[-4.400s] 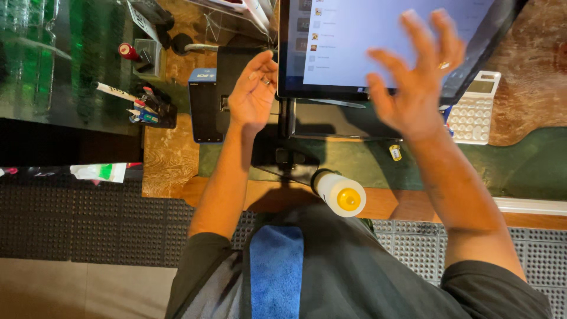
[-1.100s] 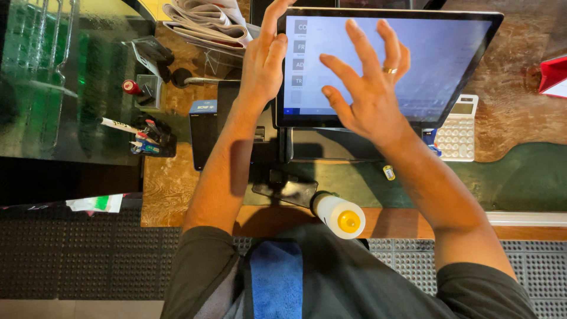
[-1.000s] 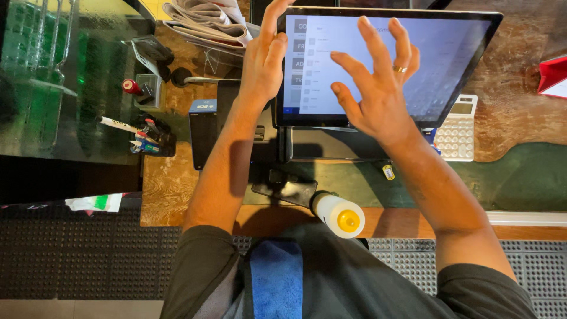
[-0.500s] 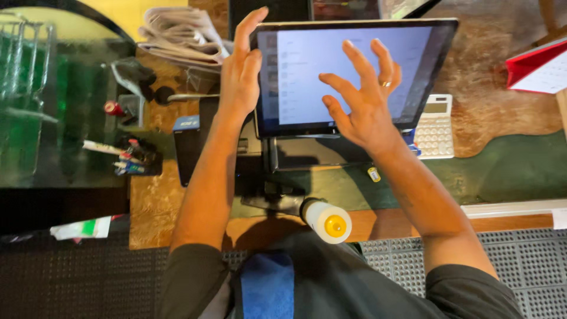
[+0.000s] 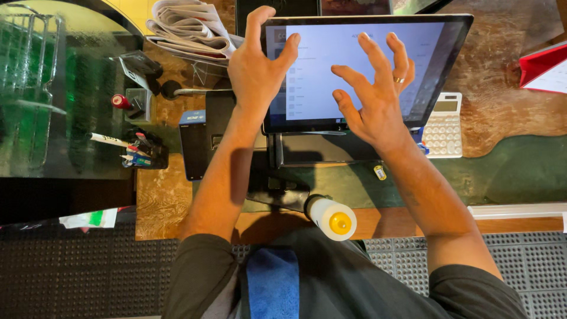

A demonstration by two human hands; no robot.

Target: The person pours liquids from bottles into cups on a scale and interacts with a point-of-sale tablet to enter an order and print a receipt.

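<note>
Above the counter (image 5: pixel 165 201), a touchscreen (image 5: pixel 331 65) stood tilted on its stand, lit pale blue with faint rows too blurred to make out. Its left edge was gripped by the left hand (image 5: pixel 257 71), fingers curled over the top and thumb lying on the glass. Over the screen's middle hovered the right hand (image 5: pixel 375 97), fingers spread wide and holding nothing; whether a fingertip touched the glass could not be told. A ring (image 5: pixel 399 79) showed on one finger.

Just right of the screen lay a white calculator (image 5: pixel 444 127), partly hidden behind the wrist. Near the person's chest a white bottle (image 5: pixel 331 217) with a yellow cap pointed up. A small yellow tag (image 5: pixel 381 172) lay on the green mat (image 5: pixel 520 177). Left of the stand sat a black box (image 5: pixel 194 145) with a blue label on top, then a holder of pens (image 5: pixel 139 155). Folded newspapers (image 5: pixel 183 29) lay at the top, and a red folder (image 5: pixel 546 68) was cut off at the right edge.
</note>
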